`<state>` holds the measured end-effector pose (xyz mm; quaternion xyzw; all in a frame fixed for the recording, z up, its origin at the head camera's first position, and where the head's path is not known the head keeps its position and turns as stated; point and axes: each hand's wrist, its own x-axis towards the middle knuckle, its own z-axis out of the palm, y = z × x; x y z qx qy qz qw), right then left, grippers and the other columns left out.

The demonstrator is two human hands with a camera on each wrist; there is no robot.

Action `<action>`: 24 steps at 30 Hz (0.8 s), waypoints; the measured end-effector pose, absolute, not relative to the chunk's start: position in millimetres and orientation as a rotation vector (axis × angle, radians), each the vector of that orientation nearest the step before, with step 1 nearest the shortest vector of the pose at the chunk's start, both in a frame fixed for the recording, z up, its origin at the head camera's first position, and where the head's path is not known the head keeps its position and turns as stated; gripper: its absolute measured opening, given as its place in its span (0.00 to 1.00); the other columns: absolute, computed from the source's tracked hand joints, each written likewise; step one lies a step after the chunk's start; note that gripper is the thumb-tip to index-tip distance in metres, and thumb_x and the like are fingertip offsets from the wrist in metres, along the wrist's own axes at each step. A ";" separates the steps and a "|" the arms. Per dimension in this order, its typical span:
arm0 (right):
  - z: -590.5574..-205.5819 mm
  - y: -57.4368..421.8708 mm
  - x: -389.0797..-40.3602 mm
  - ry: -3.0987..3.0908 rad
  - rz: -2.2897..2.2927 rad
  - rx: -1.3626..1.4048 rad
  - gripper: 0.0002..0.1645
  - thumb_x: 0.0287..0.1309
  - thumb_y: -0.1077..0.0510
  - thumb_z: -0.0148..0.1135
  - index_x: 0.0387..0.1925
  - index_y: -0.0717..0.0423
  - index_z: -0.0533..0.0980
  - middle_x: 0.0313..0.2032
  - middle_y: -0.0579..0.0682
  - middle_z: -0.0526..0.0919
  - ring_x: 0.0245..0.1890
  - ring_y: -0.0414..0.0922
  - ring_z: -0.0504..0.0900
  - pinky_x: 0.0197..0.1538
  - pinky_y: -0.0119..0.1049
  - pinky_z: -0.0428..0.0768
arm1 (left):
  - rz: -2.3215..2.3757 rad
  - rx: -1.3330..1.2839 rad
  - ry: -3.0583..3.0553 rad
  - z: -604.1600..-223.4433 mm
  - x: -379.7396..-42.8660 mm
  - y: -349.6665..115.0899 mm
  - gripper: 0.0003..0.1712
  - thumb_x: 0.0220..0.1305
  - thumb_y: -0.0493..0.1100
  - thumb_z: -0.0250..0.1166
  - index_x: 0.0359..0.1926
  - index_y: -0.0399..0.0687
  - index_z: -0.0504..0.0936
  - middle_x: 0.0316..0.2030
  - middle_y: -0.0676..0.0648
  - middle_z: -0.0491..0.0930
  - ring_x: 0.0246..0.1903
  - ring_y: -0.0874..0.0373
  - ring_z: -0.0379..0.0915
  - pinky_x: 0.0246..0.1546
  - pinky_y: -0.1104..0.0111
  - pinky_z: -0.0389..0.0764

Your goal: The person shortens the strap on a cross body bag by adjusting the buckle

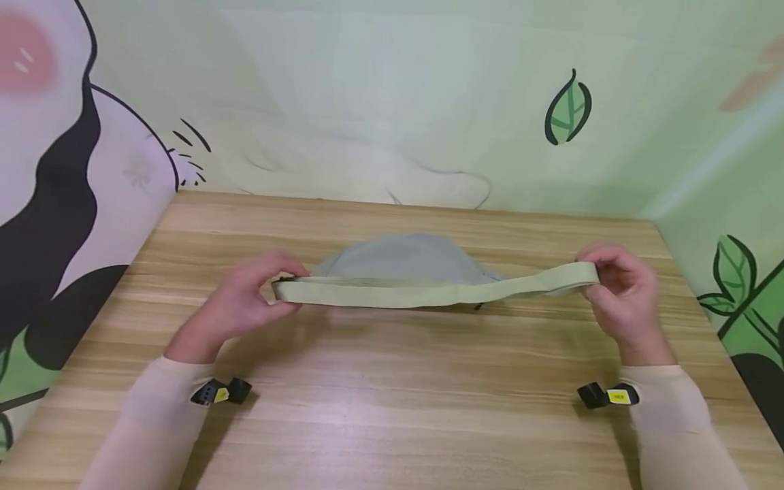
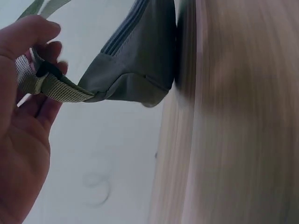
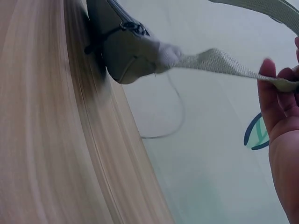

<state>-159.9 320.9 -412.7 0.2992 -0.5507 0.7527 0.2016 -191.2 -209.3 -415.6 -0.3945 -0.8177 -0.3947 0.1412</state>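
Note:
A grey-green waist bag [image 1: 407, 255] with a pale green webbing strap [image 1: 392, 294] is at the middle of the table. My left hand [image 1: 251, 292] grips the strap's left end, where a dark fitting [image 2: 44, 70] shows among the fingers. On the other side, my right hand [image 1: 627, 292] pinches the strap's looped right end, drawn out from the bag. The strap runs nearly straight between both hands, in front of the bag body. A zipper [image 2: 125, 29] lies along the bag's edge in the left wrist view, and a dark zipper pull [image 3: 105, 38] hangs in the right wrist view.
The wood-grain table [image 1: 367, 401] reaches back to a pale green wall [image 1: 367, 88] with painted leaves and a cartoon figure. Each sleeved wrist wears a small black camera, one on the left [image 1: 220, 391] and one on the right [image 1: 606, 395].

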 end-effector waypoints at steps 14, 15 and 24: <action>-406.4 338.3 -147.5 -2.024 1.735 0.735 0.20 0.42 0.90 0.52 0.39 0.80 0.77 0.38 0.45 0.86 0.38 0.39 0.78 0.45 0.25 0.78 | -1.081 -1.167 -2.460 -404.3 -183.9 -203.4 0.32 0.49 0.21 0.78 0.55 0.46 0.87 0.38 0.54 0.82 0.34 0.66 0.71 0.32 0.74 0.78; -406.2 340.2 -146.9 -2.072 1.670 0.738 0.20 0.42 0.90 0.53 0.38 0.79 0.78 0.39 0.43 0.86 0.39 0.39 0.78 0.47 0.23 0.77 | -1.033 -1.166 -2.468 -404.2 -184.0 -204.1 0.30 0.49 0.22 0.80 0.53 0.47 0.87 0.37 0.55 0.81 0.34 0.66 0.70 0.31 0.73 0.78; -405.6 348.4 -146.4 -2.321 1.185 0.759 0.24 0.36 0.87 0.68 0.37 0.67 0.83 0.40 0.33 0.84 0.39 0.31 0.77 0.51 0.18 0.75 | -1.004 -1.131 -2.480 -409.5 -185.7 -214.2 0.23 0.49 0.23 0.79 0.40 0.51 0.84 0.36 0.57 0.83 0.37 0.66 0.76 0.42 0.76 0.80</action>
